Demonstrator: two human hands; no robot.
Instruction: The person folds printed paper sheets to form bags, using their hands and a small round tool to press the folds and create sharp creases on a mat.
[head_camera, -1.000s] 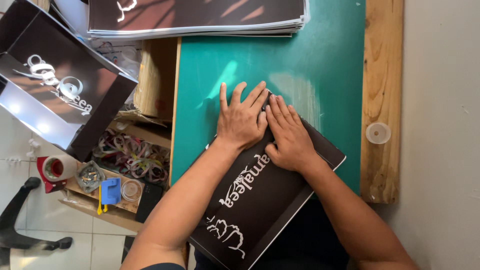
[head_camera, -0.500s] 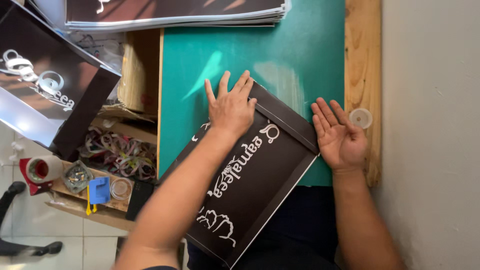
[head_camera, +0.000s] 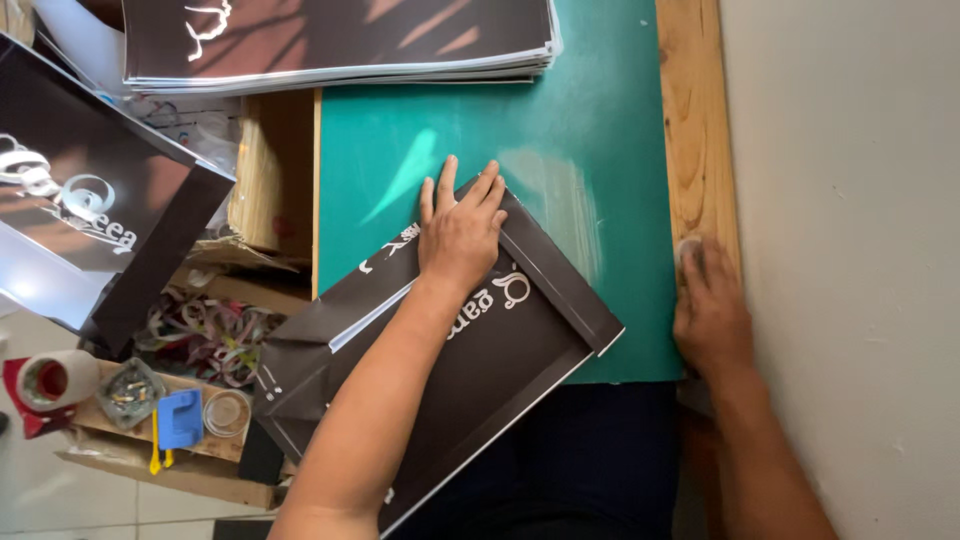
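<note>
A dark brown printed paper sheet with white lettering and folded edges lies tilted on the green cutting mat. My left hand rests flat on its upper corner, fingers spread. My right hand lies on the wooden strip at the mat's right edge, over a small round clear lid that is mostly hidden; I cannot tell whether the fingers grip it.
A stack of the same dark printed sheets sits at the mat's far end. More glossy sheets lie at the left. Below them are a tape roll, a blue tool, paper scraps and a wooden block.
My right hand left the sheet and moved right onto the wooden strip, over the round lid. The sheet rotated and slid left, with its left flap opened out.
</note>
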